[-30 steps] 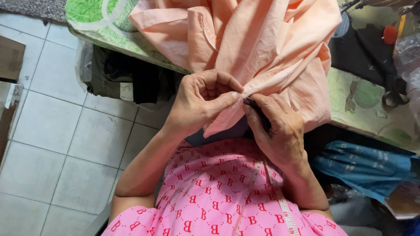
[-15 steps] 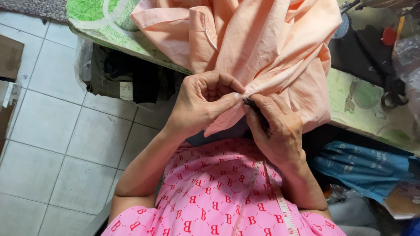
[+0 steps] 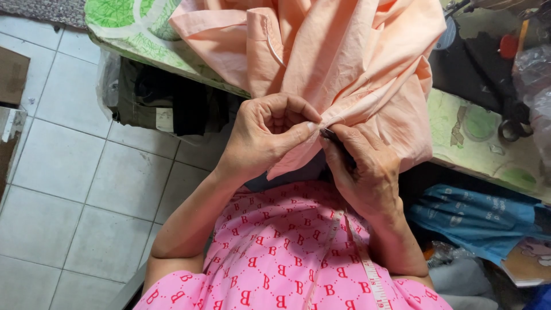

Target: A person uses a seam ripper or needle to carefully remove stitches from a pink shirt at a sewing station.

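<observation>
Nearest the camera, a measuring tape hangs over a pink patterned top. Just beyond, the left hand is curled shut, thumb and fingers pinching a fold of peach fabric. The right hand touches it from the other side, fingers closed around a small dark tool whose tip meets the pinched seam; what kind of tool cannot be told. The fabric rises from the hands and drapes over a bench covered in green-patterned cloth. Dark bundles sit beneath the bench, above a pale tiled floor.
</observation>
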